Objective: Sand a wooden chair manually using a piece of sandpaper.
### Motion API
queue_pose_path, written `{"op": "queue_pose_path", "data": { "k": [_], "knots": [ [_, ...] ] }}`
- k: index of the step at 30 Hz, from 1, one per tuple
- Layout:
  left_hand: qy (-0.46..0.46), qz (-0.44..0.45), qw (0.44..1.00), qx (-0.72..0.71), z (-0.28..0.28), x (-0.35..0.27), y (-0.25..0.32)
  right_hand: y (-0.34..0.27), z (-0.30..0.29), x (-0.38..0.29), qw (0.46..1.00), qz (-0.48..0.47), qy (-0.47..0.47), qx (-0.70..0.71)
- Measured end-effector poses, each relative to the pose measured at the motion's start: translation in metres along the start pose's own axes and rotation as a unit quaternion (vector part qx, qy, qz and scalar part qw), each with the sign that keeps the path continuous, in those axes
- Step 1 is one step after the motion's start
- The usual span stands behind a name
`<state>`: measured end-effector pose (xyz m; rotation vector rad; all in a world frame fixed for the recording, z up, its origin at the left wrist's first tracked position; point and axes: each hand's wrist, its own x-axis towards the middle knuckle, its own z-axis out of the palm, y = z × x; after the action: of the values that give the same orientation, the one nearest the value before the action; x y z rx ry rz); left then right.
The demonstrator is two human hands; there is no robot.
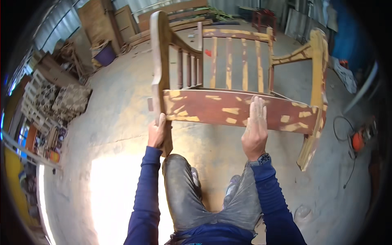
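In front of me stands a wooden armchair frame with a slatted back (228, 62) and no seat panel showing. Its reddish-brown front rail (211, 107) carries many pale yellow filler-like patches. With my left hand (156, 132) I grip the lower part of the chair's left front leg (157, 70), thumb on the near side. My right hand (255, 131) lies flat on the front rail, right of its middle, fingers straight and pointing up. Whether anything is under that palm is hidden. The right front leg (318, 73) is mostly yellowish, its lower end angled toward me.
An orange and dark power tool (357, 141) with a cord lies on the concrete floor (119, 128) at right. A purple bucket (105, 56), patterned cushions (72, 99) and leaning boards (98, 26) line the left side. Planks (174, 23) lie at the back.
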<state>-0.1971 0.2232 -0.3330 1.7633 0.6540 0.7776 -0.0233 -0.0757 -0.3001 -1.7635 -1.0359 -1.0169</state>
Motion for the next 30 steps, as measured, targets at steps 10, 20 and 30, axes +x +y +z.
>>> {"op": "queue_pose_path", "data": {
  "k": [10, 20, 30],
  "knots": [
    [-0.058, -0.030, 0.984, -0.167, -0.011, -0.035, -0.034, -0.106, 0.086, -0.038, 0.981, -0.093, -0.151, 0.078],
    [-0.008, 0.032, 0.982, -0.184, -0.007, -0.039, -0.037, -0.200, 0.165, -0.067, 0.830, 0.313, -0.204, 0.415],
    [-0.001, 0.020, 0.991, -0.136, -0.013, -0.043, -0.036, -0.228, 0.169, -0.069, 0.911, 0.193, -0.127, 0.342]
  ]
}}
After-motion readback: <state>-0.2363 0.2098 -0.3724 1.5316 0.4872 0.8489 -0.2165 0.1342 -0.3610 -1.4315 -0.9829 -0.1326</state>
